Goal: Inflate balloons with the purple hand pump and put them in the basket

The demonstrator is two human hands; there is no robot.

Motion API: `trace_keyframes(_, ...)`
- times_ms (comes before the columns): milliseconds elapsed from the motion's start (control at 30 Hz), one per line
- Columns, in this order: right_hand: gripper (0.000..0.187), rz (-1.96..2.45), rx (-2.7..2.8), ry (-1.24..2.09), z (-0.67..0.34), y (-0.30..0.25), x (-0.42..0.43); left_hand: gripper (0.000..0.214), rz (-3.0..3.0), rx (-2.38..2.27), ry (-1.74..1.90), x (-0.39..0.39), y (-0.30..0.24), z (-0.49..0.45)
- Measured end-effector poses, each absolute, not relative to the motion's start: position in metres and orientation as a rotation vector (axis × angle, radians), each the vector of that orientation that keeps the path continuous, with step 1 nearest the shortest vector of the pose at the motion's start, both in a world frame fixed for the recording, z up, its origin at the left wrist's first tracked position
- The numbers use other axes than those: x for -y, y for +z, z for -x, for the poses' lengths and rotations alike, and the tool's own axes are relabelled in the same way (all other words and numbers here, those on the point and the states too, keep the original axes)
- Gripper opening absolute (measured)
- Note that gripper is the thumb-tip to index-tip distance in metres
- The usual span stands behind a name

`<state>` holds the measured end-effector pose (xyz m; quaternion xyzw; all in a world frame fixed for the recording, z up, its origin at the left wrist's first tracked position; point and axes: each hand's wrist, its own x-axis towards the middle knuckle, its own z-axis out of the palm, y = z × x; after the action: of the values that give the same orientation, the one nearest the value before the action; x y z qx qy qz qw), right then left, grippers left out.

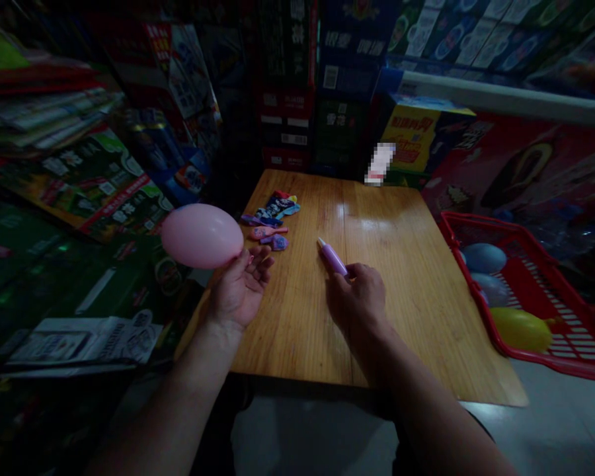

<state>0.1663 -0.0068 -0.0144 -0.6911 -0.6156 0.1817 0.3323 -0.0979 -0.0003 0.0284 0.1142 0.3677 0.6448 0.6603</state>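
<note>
Far left: green cartons point(79, 178) are stacked beside the table point(297, 317). The inflated pink balloon point(201, 236) is located in front of these cartons, at the left edge of the table. The left hand point(240, 291), palm turned up, pinches the balloon at its neck between thumb and fingers; the remaining fingers are loosely curled. Beyond this hand, flat balloons point(277, 210) lie in a small group on the table. Right of centre, the purple pump point(334, 259) points its pale tip away and to the left. The right hand point(359, 297) is closed around its near end. The two hands are well apart. Far right: a red basket point(570, 369) beside the table contains a blue balloon point(484, 258), a pale balloon point(493, 289) and a yellow balloon point(523, 330).
</note>
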Motion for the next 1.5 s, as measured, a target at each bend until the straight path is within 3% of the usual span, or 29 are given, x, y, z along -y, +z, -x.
trace_keyframes(133, 0.031, 1.879, 1.744, 0.194, -0.154, -0.019, 0.004, 0.009, -0.266, -0.821, 1.432, 0.005, 0.029, 0.103)
trace_keyframes(300, 0.029, 1.679, 1.715, 0.115, -0.149, -0.002, 0.036, 0.012, -0.293, -0.788, 1.434, 0.007, 0.032, 0.118)
trace_keyframes(400, 0.022, 1.623, 1.607, 0.330, -0.129, 0.013, 0.074, 0.020, -0.365, -0.752, 1.417, 0.017, 0.034, 0.119)
trace_keyframes(567, 0.020, 1.580, 1.230, 0.957, -0.088, 0.034, 0.139, 0.030, -0.536, -0.716, 1.333, 0.065, 0.042, 0.099)
trace_keyframes(900, 0.052, 1.033, 0.621, 1.730, -0.055, 0.081, 0.250, 0.033, -0.742, -0.757, 1.240, 0.228, 0.068, 0.070)
trace_keyframes(1133, 0.052, 0.867, 0.507, 1.769, -0.052, 0.112, 0.288, 0.043, -0.727, -0.688, 1.259, 0.278, 0.101, 0.060)
trace_keyframes(1500, 0.043, 0.792, 0.600, 1.666, -0.072, 0.139, 0.324, 0.031, -0.697, -0.671, 1.188, 0.312, 0.131, 0.036)
